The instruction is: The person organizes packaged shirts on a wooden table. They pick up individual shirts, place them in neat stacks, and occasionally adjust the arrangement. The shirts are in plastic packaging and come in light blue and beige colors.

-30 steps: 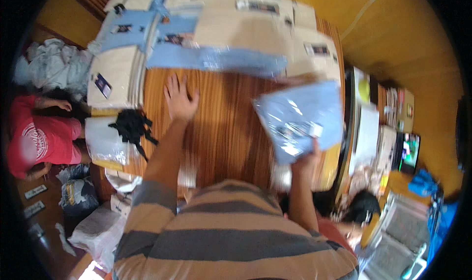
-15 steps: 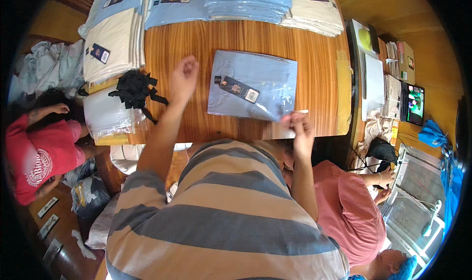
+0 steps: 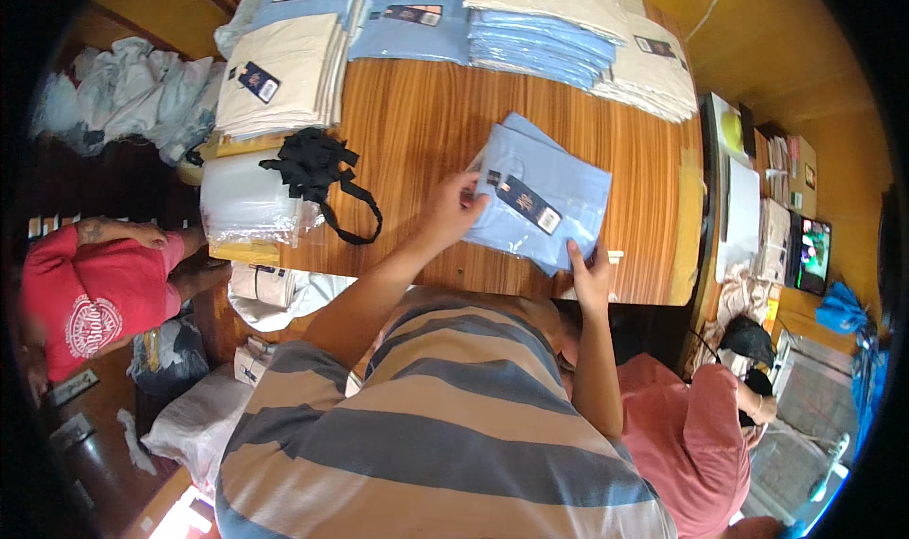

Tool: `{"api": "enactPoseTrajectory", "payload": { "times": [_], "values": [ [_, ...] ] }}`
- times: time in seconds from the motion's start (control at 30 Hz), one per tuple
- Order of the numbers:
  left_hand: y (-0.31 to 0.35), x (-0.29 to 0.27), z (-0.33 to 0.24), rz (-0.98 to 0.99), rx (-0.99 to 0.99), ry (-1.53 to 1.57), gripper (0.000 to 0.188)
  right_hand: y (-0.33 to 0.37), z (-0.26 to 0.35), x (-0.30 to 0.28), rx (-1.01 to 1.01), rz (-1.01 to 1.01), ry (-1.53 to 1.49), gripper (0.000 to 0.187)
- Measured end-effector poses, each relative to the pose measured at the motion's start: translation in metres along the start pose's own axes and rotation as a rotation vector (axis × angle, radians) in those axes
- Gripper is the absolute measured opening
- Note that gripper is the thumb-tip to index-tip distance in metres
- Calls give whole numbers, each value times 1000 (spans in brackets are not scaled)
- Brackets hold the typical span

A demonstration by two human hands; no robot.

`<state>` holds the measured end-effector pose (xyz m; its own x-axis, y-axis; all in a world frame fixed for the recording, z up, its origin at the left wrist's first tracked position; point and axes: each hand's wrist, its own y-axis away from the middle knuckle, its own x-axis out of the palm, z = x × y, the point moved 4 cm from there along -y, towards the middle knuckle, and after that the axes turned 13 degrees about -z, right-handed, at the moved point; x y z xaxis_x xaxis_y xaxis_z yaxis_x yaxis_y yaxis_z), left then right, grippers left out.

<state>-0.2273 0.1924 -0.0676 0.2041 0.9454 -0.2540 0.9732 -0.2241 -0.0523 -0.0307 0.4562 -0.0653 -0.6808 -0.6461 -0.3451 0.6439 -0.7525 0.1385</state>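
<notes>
A folded light blue shirt (image 3: 568, 184) in a clear plastic bag lies on the wooden table (image 3: 407, 113), tilted, with a dark hang tag (image 3: 527, 204) on its front. Blue corners poke out from beneath it at the top and bottom, as if another piece lies under it. My left hand (image 3: 454, 207) grips its left edge with curled fingers. At the lower right corner my right hand (image 3: 593, 276) pinches it, thumb on top; the other fingers are partly hidden. Left of my left hand lies a bunch of black straps (image 3: 317, 165).
Stacks of bagged cream shirts (image 3: 284, 75) and blue shirts (image 3: 540, 46) line the table's far side. Clear plastic bags (image 3: 248, 198) lie at the left edge. A person in red (image 3: 104, 293) sits left; another in pink (image 3: 677, 416) is close on my right.
My left hand has come in from the left onto the shirt's left edge. The shirt has turned clockwise, and blue corners now show beneath it. The whole view has shifted.
</notes>
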Motion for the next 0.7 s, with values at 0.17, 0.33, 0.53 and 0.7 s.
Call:
{"api": "enactPoseTrajectory", "payload": {
  "times": [0.17, 0.33, 0.53, 0.7],
  "values": [
    [0, 5, -32, -19, 130, -205, 40, -8, -36, -20, 141, 1, -116, 49],
    [-1, 16, -31, -51, 343, -473, 41, -47, -31, -36, 198, 61, 44, 53],
    [42, 34, -44, -20, 157, -469, 44, -74, -4, -63, 146, 217, 171, 58],
    [73, 42, -41, -44, -121, -249, 47, -93, 1, -67, 44, 239, 253, 62]
  ]
}}
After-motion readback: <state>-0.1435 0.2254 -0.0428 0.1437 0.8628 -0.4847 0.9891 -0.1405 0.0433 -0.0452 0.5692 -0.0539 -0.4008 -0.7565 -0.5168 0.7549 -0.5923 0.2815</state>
